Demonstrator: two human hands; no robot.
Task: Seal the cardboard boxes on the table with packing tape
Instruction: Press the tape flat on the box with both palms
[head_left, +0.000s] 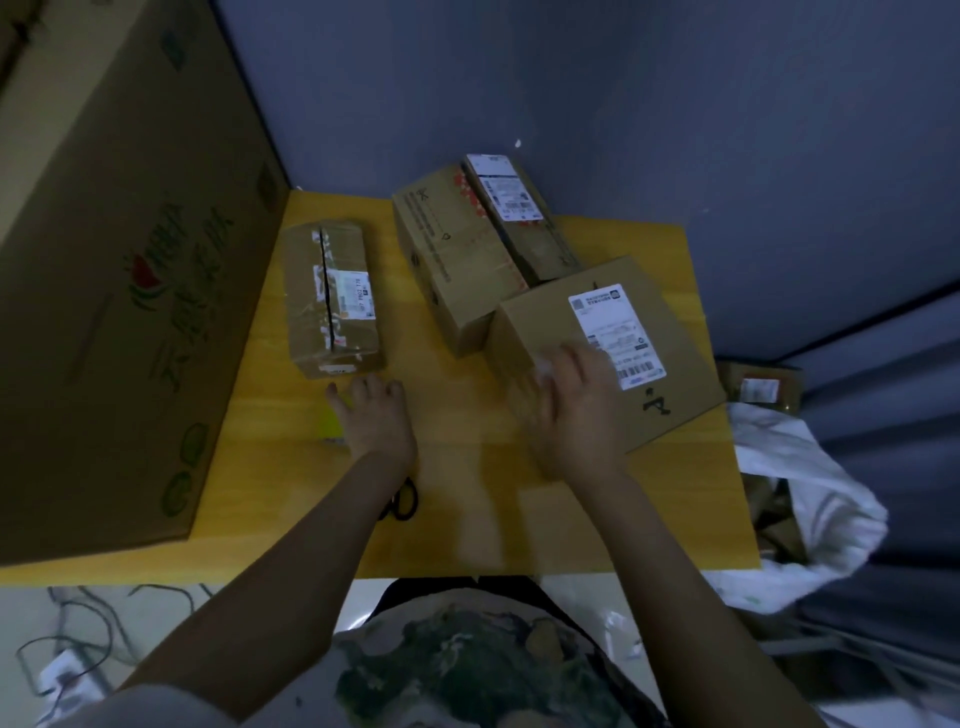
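Three cardboard boxes stand on the yellow table (467, 530). A small taped box (332, 296) with a slit top lies at the left. At the back middle is a larger box (467, 260) with an open flap. A third box (608, 353) with a white shipping label sits at the right. My right hand (571, 410) rests with spread fingers on that box's near left edge; blur hides the fingertips. My left hand (376, 415) lies flat on the table just in front of the small box, beside a yellow-green object (332, 423). No tape roll is clearly visible.
A very large printed carton (119, 260) leans along the table's left side. Black-handled scissors (402, 501) lie under my left forearm. A white bag (800, 493) with cardboard scraps sits right of the table. Cables lie on the floor at lower left.
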